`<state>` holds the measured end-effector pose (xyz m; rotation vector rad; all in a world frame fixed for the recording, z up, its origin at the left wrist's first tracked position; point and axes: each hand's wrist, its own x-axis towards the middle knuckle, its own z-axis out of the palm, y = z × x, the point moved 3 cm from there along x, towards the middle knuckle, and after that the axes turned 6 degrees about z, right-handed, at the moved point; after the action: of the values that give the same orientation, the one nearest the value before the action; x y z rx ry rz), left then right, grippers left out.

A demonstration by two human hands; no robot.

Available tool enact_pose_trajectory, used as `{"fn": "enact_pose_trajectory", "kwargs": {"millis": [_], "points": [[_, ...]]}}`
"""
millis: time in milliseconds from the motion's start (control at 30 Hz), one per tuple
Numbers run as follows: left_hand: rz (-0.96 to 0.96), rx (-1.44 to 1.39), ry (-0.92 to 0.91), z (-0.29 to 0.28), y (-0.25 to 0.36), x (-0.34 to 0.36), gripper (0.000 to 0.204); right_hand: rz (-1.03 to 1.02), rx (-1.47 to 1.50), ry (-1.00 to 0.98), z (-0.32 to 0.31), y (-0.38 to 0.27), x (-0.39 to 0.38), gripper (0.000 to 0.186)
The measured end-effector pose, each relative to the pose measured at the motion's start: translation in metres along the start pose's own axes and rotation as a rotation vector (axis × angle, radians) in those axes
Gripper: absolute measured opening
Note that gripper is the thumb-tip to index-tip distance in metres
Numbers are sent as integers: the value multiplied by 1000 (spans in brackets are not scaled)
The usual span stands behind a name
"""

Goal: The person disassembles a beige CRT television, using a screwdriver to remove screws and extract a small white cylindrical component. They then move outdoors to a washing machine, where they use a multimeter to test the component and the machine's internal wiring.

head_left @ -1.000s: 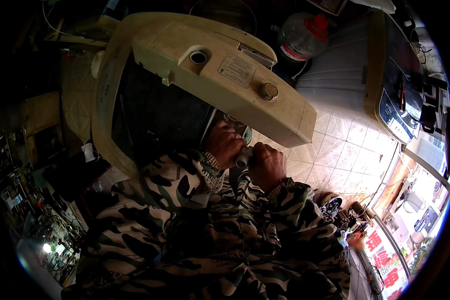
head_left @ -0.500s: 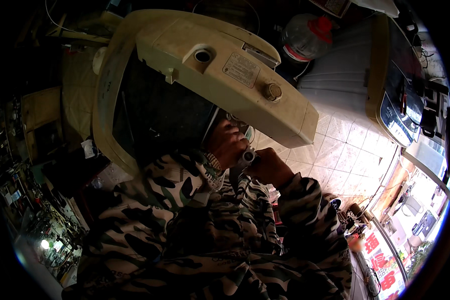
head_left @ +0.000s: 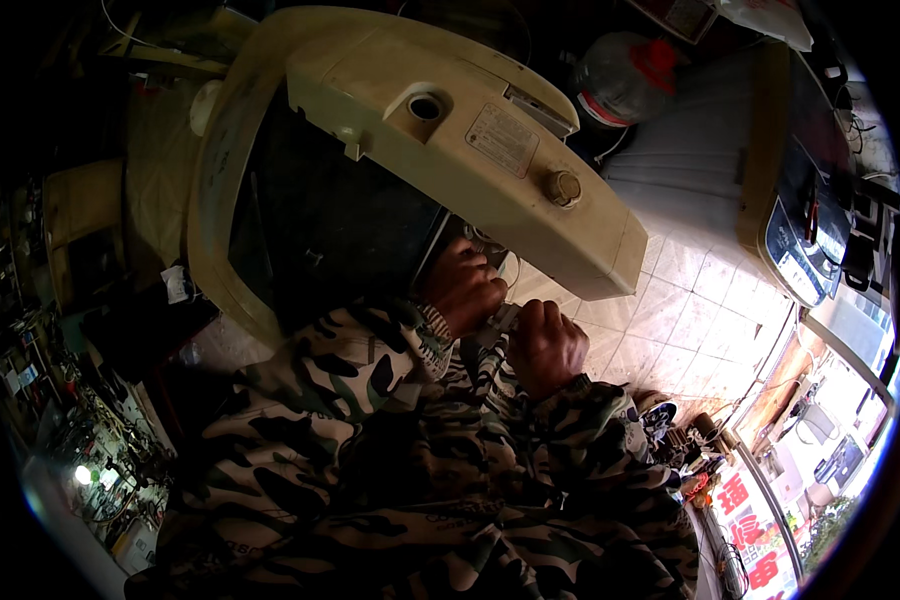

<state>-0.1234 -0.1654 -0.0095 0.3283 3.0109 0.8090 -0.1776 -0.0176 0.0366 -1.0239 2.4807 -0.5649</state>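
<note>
My left hand [head_left: 464, 290] is closed, its fingers wrapped round a small grey tube-like piece [head_left: 504, 318]. My right hand [head_left: 548, 350] is closed too, with its fingers at the other end of that piece. Most of the piece is hidden by the hands, so I cannot make out its exact kind. Just beyond the hands stands a yellowed plastic machine housing [head_left: 400, 75], with a round knob [head_left: 562, 188], a round hole and a label on its panel. Its dark open side [head_left: 320, 220] lies to the left of my hands.
Behind at the right stand a clear bottle with a red cap [head_left: 625, 80] and a pale ribbed appliance with a dark top [head_left: 805, 220]. Tiled floor [head_left: 660, 310] shows at right. Small parts [head_left: 695, 450] are heaped at lower right, and clutter [head_left: 70, 440] fills the far left.
My right hand has turned and moved a little right and down, its back now showing. The tube's round open end, visible before, is now mostly covered. The view has shifted slightly.
</note>
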Motion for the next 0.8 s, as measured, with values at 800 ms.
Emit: {"fn": "enact_pose_trajectory", "kwargs": {"millis": [800], "points": [[-7, -26, 35, 8, 6, -2, 11, 129, 852, -477, -12, 5, -14, 13]]}}
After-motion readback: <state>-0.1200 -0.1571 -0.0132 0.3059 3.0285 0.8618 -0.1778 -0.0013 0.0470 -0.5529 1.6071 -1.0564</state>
